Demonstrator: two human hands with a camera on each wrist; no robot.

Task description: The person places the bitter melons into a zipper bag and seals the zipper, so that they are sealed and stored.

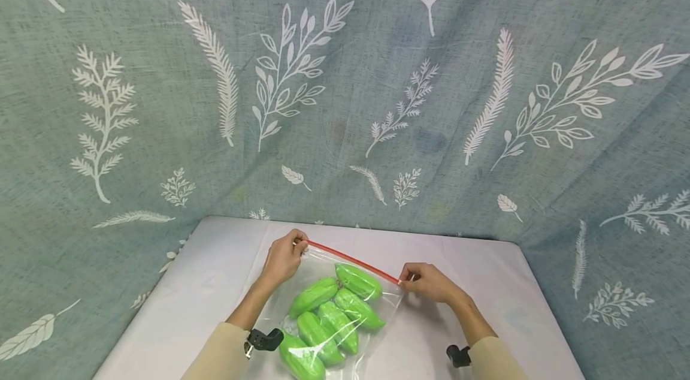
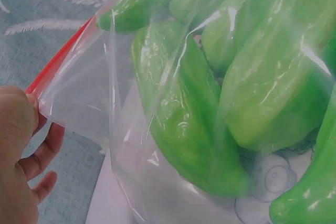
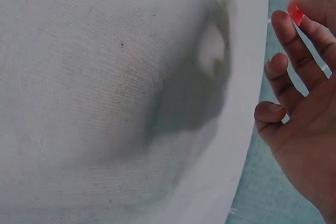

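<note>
A clear zip bag (image 1: pixel 377 332) with a red zip strip (image 1: pixel 353 260) along its top holds several green, elongated vegetable-like pieces (image 1: pixel 318 338). My left hand (image 1: pixel 284 257) pinches the upper left corner at the end of the strip. At the other end, my right hand (image 1: pixel 428 281) pinches the right corner between thumb and fingertip. The strip runs straight between both hands. In the left wrist view the green pieces (image 2: pixel 184 114) press close behind the clear plastic. The right wrist view shows the strip's red end (image 3: pixel 296 11) between thumb and finger, the other fingers loosely bent.
A white-covered table (image 1: pixel 485 314) lies under the bag. Behind it and along the sides hangs a blue-green cloth (image 1: pixel 345 98) with white leaf prints. Dark wrist-worn devices (image 1: pixel 265 339) are on both wrists.
</note>
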